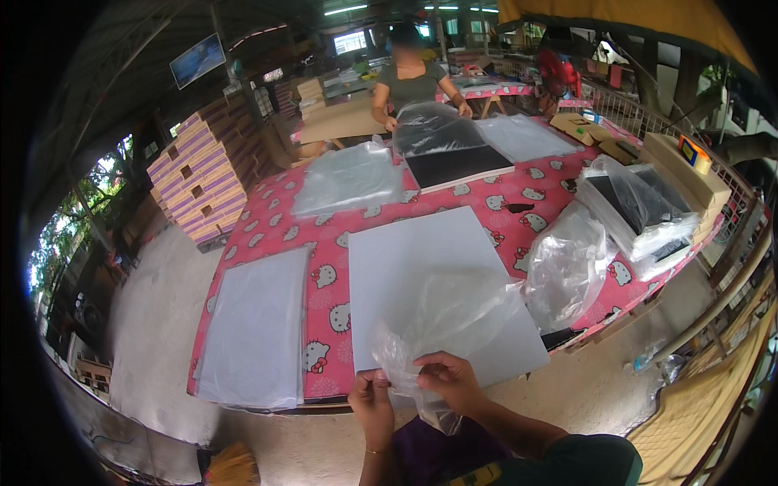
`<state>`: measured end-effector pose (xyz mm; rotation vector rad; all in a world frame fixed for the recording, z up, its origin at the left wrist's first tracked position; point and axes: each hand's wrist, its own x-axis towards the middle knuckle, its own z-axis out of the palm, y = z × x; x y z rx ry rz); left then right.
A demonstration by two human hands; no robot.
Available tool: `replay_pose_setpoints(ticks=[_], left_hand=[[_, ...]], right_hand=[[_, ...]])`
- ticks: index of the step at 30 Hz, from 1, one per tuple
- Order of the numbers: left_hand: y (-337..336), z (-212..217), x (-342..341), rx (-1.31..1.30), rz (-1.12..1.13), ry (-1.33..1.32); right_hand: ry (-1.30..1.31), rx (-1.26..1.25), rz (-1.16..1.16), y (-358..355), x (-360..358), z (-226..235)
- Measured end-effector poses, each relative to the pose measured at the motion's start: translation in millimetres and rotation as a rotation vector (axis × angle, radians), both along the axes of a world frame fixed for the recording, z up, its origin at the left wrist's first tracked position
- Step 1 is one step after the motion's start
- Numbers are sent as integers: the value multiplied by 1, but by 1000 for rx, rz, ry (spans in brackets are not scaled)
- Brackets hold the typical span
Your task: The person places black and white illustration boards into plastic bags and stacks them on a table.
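Observation:
Pinched in both my hands is a clear plastic bag (454,312), its body spread over a large white board (389,251) at the table's near edge. My left hand (372,394) closes on the bag's near end, left of centre. Close beside it, my right hand (448,379) grips the same end with thumb and fingers. Some of the plastic hangs below my hands, past the table edge. To the left lies a flat stack of clear bags (255,328). A crumpled clear bag (567,263) rests right of the board.
Across the pink patterned table (328,296), a person (417,85) holds a clear bag over a black panel (458,166). More bags (348,180) lie there. Bagged panels (640,211) are piled at right beside cardboard boxes (689,174). Stacked cartons (198,174) stand left; a red fan (557,74) behind.

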<state>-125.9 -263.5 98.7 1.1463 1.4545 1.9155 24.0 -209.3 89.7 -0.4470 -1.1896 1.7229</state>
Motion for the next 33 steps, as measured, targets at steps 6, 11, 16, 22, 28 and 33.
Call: replay_pose_setpoints(ticks=[6,11,16,22,28,33], left_hand=[[1,11,2,69,-40,54],[1,0,-14,20,65,79],[-28,-5,-106,-111,261,41],[-36,83,-47,117,-112,374],[-19,75,-23,-264,-615,304],[-28,77,-24,-40,-782,94]], right_hand=[[-115,84,57,0,1,11],[248,25,116,26,32,-21],[697,-155,392,50,89,16],[-344,750,312,33,52,82],[-810,978,319,40,46,79],[-1171,1201,38,45,49,47]])
